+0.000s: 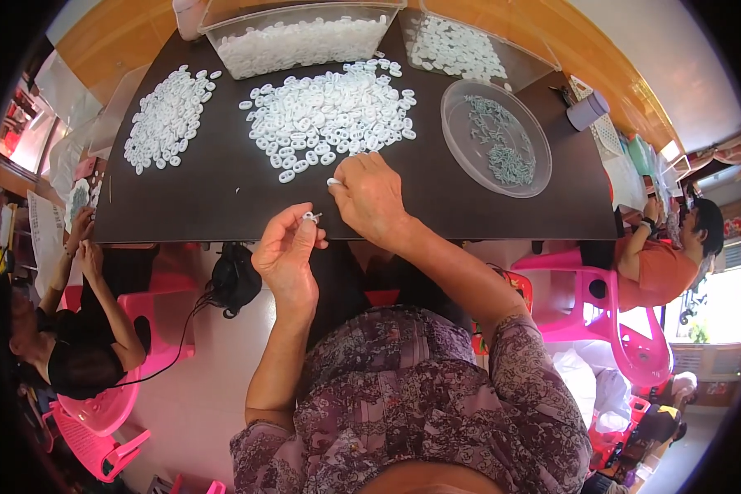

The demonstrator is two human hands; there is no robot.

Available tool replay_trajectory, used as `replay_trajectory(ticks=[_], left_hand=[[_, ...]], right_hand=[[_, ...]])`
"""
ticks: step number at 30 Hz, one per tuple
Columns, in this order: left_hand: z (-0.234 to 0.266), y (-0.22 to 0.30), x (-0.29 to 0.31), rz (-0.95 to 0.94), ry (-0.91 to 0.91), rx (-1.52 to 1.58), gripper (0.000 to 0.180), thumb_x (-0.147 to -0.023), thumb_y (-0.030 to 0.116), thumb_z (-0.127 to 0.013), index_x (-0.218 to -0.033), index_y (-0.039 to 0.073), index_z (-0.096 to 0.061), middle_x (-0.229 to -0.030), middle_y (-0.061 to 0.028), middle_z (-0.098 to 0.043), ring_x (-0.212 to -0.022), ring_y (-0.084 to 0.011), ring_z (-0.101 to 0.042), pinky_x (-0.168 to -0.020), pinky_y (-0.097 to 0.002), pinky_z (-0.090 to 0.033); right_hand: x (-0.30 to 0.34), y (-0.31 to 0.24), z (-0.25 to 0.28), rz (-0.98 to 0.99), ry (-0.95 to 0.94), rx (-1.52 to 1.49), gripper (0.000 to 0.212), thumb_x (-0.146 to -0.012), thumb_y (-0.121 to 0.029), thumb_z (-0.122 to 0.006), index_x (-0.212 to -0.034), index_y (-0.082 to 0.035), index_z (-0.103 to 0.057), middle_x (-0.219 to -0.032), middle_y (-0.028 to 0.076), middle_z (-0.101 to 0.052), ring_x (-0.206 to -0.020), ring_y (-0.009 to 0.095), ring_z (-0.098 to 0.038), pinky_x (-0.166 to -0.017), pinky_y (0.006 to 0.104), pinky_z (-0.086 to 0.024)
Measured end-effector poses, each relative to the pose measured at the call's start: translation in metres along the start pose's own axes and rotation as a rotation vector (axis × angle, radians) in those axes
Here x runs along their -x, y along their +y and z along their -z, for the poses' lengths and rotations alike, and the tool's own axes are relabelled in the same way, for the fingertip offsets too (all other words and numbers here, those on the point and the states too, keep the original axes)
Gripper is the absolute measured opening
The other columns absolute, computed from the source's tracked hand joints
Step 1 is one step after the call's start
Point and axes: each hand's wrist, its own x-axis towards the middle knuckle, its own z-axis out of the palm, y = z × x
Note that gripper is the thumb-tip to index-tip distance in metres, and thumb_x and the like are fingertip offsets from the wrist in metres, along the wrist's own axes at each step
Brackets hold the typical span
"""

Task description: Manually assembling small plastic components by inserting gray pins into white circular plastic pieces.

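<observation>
Pinched in the fingertips of my left hand (288,255) is a small white oval plastic piece (309,216), with a short thin grey bit, like a screw, sticking out of it to the right. My right hand (370,193) is closed just beyond it, over the front of the middle heap. Another white oval piece (333,182) shows at its fingertips. The big heap of white oval pieces with two holes (329,115) spreads beyond my right hand. Off to the right, a round clear tray (461,156) holds small grey screws (510,165).
A smaller heap of white pieces (169,115) lies at left. Behind stand a clear bin of white pieces (305,49) and a second clear container (457,49). A purple-grey cup (588,111) is at right. People sit on pink chairs either side of the dark table (214,206).
</observation>
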Motion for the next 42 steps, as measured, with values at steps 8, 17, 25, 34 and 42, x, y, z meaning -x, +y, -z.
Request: replay_trajectory(ticks=[8, 17, 25, 34, 42], left_hand=[[-0.003, 0.004, -0.003, 0.041, -0.039, 0.083, 0.016, -0.084, 0.000, -0.060, -0.099, -0.005, -0.061, -0.079, -0.0084, -0.060, -0.063, -0.0131, -0.057, -0.055, -0.0245, -0.048], [-0.019, 0.009, -0.001, 0.097, -0.052, 0.115, 0.017, -0.085, 0.001, -0.059, -0.101, -0.005, -0.061, -0.080, -0.0086, -0.061, -0.063, -0.0132, -0.058, -0.053, -0.0244, -0.049], [-0.024, 0.005, 0.003, 0.081, -0.110, 0.090, 0.015, -0.085, 0.001, -0.059, -0.098, -0.006, -0.062, -0.078, -0.0078, -0.060, -0.061, -0.0131, -0.058, -0.051, -0.0239, -0.049], [-0.026, 0.004, 0.007, 0.091, -0.135, 0.037, 0.016, -0.085, 0.000, -0.060, -0.100, -0.003, -0.061, -0.079, -0.0035, -0.059, -0.063, -0.0081, -0.057, -0.053, -0.0193, -0.047], [-0.028, 0.003, 0.009, 0.090, -0.103, -0.003, 0.016, -0.084, -0.001, -0.060, -0.100, -0.002, -0.061, -0.079, -0.0024, -0.059, -0.062, -0.0067, -0.056, -0.053, -0.0178, -0.046]], right_hand=[[0.006, 0.006, 0.020, -0.464, -0.185, -0.776, 0.014, -0.076, -0.003, -0.067, -0.088, 0.001, -0.061, -0.075, 0.001, -0.061, -0.068, 0.007, -0.054, -0.061, 0.0220, -0.043], [0.010, 0.004, 0.046, -0.520, -0.264, -1.051, 0.020, -0.082, -0.005, -0.062, -0.101, 0.000, -0.064, -0.081, 0.003, -0.064, -0.070, 0.006, -0.055, -0.059, 0.0192, -0.041], [0.016, 0.004, 0.052, -0.617, -0.250, -1.106, 0.020, -0.082, -0.006, -0.062, -0.101, 0.000, -0.064, -0.083, 0.005, -0.065, -0.071, 0.007, -0.055, -0.059, 0.0194, -0.041], [0.019, 0.004, 0.055, -0.642, -0.215, -1.091, 0.016, -0.080, -0.007, -0.065, -0.095, 0.000, -0.066, -0.080, 0.004, -0.066, -0.067, 0.007, -0.055, -0.056, 0.0192, -0.040], [0.021, 0.001, 0.055, -0.609, -0.196, -1.053, 0.015, -0.079, -0.006, -0.067, -0.093, -0.001, -0.067, -0.078, 0.002, -0.065, -0.065, 0.006, -0.054, -0.055, 0.0181, -0.040]])
